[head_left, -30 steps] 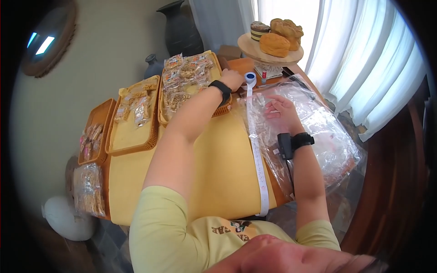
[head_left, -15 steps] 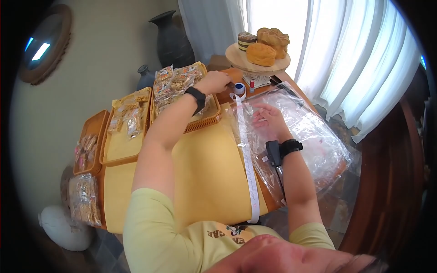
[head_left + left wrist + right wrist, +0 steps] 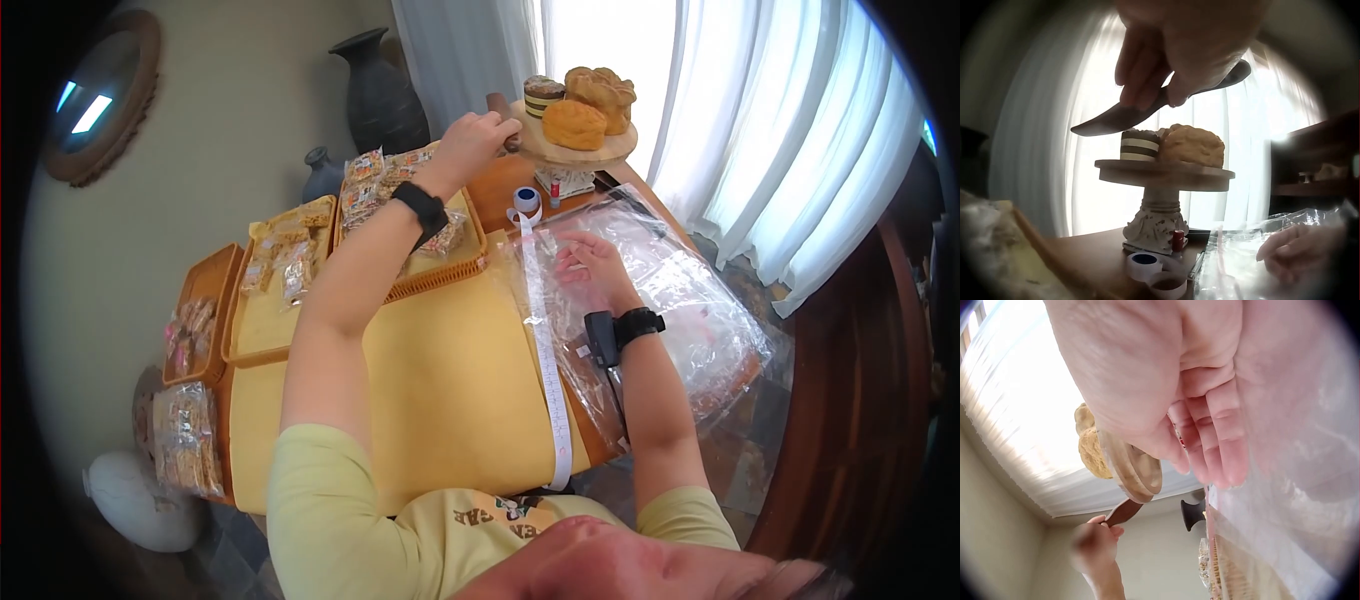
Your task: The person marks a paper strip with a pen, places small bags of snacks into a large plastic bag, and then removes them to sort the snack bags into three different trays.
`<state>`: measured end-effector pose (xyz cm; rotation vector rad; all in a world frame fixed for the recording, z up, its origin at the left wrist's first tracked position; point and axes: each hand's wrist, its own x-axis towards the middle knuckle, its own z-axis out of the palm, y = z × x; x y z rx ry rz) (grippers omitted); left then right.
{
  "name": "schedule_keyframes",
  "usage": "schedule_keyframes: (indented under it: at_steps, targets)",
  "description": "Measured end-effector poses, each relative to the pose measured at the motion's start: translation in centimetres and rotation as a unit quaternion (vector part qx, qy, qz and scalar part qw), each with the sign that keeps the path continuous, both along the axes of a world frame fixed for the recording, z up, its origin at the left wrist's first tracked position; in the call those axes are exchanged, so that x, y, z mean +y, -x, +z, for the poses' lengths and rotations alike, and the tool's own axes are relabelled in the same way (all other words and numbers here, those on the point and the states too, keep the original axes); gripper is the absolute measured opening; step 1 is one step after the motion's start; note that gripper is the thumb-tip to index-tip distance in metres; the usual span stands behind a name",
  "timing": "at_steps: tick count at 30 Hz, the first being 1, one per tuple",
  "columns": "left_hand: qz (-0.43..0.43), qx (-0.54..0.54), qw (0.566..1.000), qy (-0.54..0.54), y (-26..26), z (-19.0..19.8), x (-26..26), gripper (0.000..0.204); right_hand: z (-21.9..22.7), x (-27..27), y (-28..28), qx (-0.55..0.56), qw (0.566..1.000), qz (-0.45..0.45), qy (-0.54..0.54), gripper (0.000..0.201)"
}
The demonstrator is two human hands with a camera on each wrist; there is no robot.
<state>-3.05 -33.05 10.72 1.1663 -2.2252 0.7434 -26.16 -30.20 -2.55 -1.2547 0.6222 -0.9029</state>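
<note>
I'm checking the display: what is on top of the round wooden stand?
A striped cake, an orange-brown loaf and a larger, lumpy bread. The part of the stand directly beneath them is covered.

The round cake stand (image 3: 592,157) on the desk (image 3: 492,192) bears an orange loaf (image 3: 573,126), a larger golden bread (image 3: 607,92) and a striped cake (image 3: 543,98). A small red-topped item (image 3: 1177,241) stands just beside its foot; near it sits a blue-cored roll (image 3: 525,200). White curtains (image 3: 765,150) hang behind the stand. Left of the stand are a dark vase (image 3: 385,108), three wicker baskets (image 3: 440,280) of wrapped snacks and, well apart, a round mirror (image 3: 108,70).
</note>
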Motion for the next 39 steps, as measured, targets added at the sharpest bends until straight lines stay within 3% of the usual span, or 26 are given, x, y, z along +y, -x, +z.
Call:
schedule_keyframes:
  at_steps: [7,26,30,32,35,39]
  targets:
    - [-0.017,-0.013,1.0,-0.016,3.0,-1.8,-2.5,0.026,0.8,0.6,0.2,0.006,1.0,-0.01,-0.002,0.023]
    - [0.047,0.01,0.996,-0.072,1.6,-0.9,0.1,0.046,0.0,0.0,0.1,0.019,1.0,-0.004,0.004,0.023]
    - [0.044,0.063,0.987,-0.142,-0.5,0.6,5.8,0.048,-0.4,-0.2,-0.2,0.026,0.999,-0.019,0.025,0.025]
    - [-0.011,0.041,0.991,-0.126,-2.6,0.3,9.9,0.046,-1.2,-1.0,-0.3,0.068,0.996,-0.016,0.049,0.026]
    - [0.011,0.052,0.974,-0.222,-4.7,0.8,19.6,0.042,-3.1,-3.6,0.4,0.082,0.992,0.044,0.081,0.028]
    - [0.075,0.104,0.949,-0.286,-8.3,0.3,31.4,0.039,-2.0,-3.7,0.7,0.17,0.982,0.02,0.077,0.028]
